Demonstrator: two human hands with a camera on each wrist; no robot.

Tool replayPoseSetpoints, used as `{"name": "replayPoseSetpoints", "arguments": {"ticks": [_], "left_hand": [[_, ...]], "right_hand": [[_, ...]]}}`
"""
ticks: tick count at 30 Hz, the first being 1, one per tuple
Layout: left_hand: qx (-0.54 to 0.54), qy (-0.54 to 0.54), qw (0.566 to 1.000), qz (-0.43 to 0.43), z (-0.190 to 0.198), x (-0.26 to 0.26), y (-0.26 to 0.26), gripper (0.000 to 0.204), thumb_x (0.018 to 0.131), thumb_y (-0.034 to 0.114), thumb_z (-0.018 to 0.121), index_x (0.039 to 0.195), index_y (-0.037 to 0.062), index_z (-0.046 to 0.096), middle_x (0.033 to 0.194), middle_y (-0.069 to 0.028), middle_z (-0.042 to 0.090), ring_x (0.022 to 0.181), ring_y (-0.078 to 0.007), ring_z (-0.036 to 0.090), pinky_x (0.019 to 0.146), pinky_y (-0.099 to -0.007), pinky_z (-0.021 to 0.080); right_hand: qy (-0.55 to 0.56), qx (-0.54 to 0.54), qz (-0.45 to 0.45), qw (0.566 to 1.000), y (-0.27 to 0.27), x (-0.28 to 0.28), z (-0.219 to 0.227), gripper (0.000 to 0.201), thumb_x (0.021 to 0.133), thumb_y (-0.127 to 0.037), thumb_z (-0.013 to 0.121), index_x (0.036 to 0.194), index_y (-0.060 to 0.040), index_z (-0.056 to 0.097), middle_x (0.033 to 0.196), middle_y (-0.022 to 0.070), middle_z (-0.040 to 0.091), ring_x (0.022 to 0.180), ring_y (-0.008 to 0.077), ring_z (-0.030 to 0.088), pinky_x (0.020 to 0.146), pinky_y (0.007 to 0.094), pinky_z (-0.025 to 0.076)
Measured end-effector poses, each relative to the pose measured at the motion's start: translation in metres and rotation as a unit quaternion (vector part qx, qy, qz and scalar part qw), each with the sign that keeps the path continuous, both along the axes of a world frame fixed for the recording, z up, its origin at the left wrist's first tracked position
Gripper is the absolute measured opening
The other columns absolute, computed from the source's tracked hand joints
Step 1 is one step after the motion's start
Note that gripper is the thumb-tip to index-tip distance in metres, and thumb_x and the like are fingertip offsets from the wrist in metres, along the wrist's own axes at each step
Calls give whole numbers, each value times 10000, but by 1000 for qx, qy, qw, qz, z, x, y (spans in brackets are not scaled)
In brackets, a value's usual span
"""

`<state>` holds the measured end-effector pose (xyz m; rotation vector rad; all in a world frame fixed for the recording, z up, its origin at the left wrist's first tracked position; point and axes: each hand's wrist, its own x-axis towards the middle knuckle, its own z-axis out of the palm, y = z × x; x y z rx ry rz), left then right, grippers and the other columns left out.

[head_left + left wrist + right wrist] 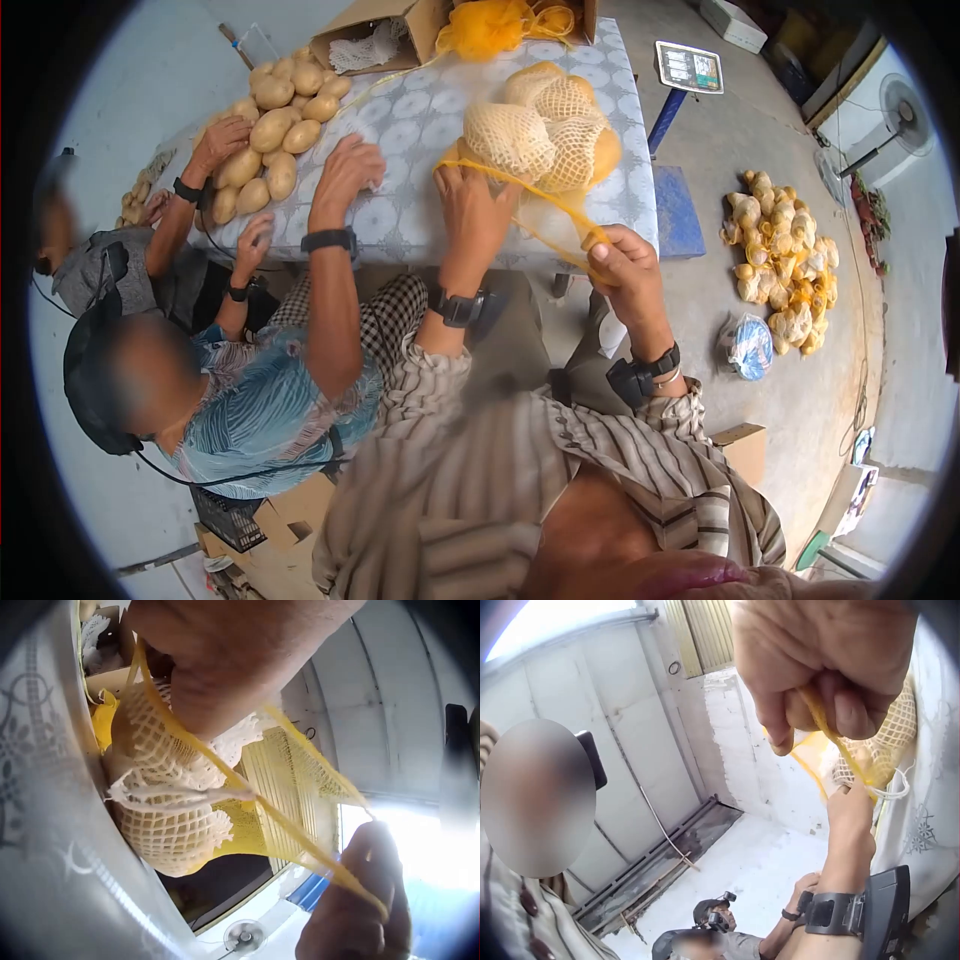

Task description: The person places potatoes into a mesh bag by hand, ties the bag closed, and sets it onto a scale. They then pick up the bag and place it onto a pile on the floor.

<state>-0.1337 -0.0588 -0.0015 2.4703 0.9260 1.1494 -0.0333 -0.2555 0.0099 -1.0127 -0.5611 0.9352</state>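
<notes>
A yellow mesh bag [562, 205] lies on the table, its mouth stretched between my two hands. Inside it are several pale tan, round fruits, some in white foam net sleeves [510, 140]. My left hand [475, 215] grips the bag's rim on the near left side, close against the fruits; its fingertips are partly hidden. Lower and to the right, at the table's front edge, my right hand [630, 270] pinches the rim between thumb and curled fingers. The left wrist view shows the taut yellow rim [300, 836] running between both hands.
Loose tan oval fruits [270, 130] are heaped at the table's left, where two other people work. Cardboard box [375, 20] and orange netting [485, 28] sit at the back. A scale [688, 68] stands right; filled bags [785, 250] lie on the floor.
</notes>
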Motion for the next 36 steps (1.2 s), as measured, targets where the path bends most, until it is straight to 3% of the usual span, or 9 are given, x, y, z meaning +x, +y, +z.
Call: {"name": "replayPoseSetpoints", "arguments": {"ticks": [14, 17, 20, 23, 25, 29, 33, 35, 36], "left_hand": [[-146, -150, 978, 3, -2, -36, -37, 329, 822, 122, 662, 1105, -4, 550, 1030, -171, 590, 931, -321, 584, 795, -396, 481], [-99, -180, 977, 56, 5, -29, -28, 229, 823, 112, 662, 1018, 13, 596, 944, -127, 598, 851, -299, 598, 751, -381, 482], [104, -149, 983, 13, -9, -28, -12, 153, 846, 116, 634, 963, 21, 605, 847, -102, 604, 773, -274, 595, 708, -370, 478], [-53, -162, 985, -40, -16, -29, -16, 181, 916, 153, 572, 1012, 0, 589, 806, -66, 588, 705, -173, 548, 674, -303, 453], [-290, -247, 911, -158, -13, -32, -37, 222, 958, 205, 511, 1018, 4, 584, 744, -61, 564, 686, -144, 506, 659, -308, 437], [-249, -137, 943, -174, -11, -44, -77, 274, 975, 266, 481, 961, 3, 556, 710, -70, 542, 684, -108, 469, 636, -295, 421], [-234, -104, 952, -164, -5, -45, -104, 235, 951, 240, 535, 928, 7, 547, 687, -70, 520, 657, -110, 458, 608, -301, 421], [-179, -40, 968, -169, 0, -43, -106, 236, 895, 231, 620, 895, 16, 526, 746, -199, 618, 686, -396, 609, 576, -430, 465], [-177, -40, 969, -166, -1, -39, -108, 236, 895, 231, 620, 895, 16, 526, 746, -199, 618, 686, -396, 609, 576, -430, 465]], "right_hand": [[-24, -43, 20, 999, -31, 2, -16, 124, 889, -136, 641, 966, -43, 664, 744, -33, 590, 555, 12, 425, 479, 187, 300], [-101, -92, 12, 991, -31, -6, -15, 136, 896, -139, 639, 992, -48, 669, 755, -43, 593, 577, 13, 465, 491, 181, 344], [-161, -97, 10, 982, -31, -11, -18, 153, 906, -143, 629, 1017, -47, 672, 767, -47, 599, 604, 24, 506, 525, 175, 402], [-209, -60, 7, 976, -26, -10, -31, 173, 908, -144, 623, 1036, -34, 662, 771, -43, 599, 600, 33, 516, 540, 176, 434], [-222, -73, 18, 972, -29, -12, -30, 183, 915, -153, 611, 1048, -36, 654, 762, -41, 594, 595, 31, 516, 523, 185, 432], [-252, -88, 8, 964, -29, -17, -32, 190, 918, -155, 595, 1056, -34, 646, 748, -41, 584, 581, 24, 495, 504, 191, 422], [-244, -106, 19, 964, -38, -20, -26, 181, 928, -111, 604, 1063, 5, 636, 814, -63, 580, 695, 10, 456, 600, 176, 366], [-257, -91, 17, 962, -33, -17, -33, 210, 928, -111, 603, 1101, 7, 622, 817, -60, 572, 685, 11, 448, 591, 177, 363], [-277, -74, -15, 958, -30, -15, -40, 248, 923, -120, 590, 1143, -5, 604, 809, -38, 589, 675, 28, 477, 587, 196, 395]]}}
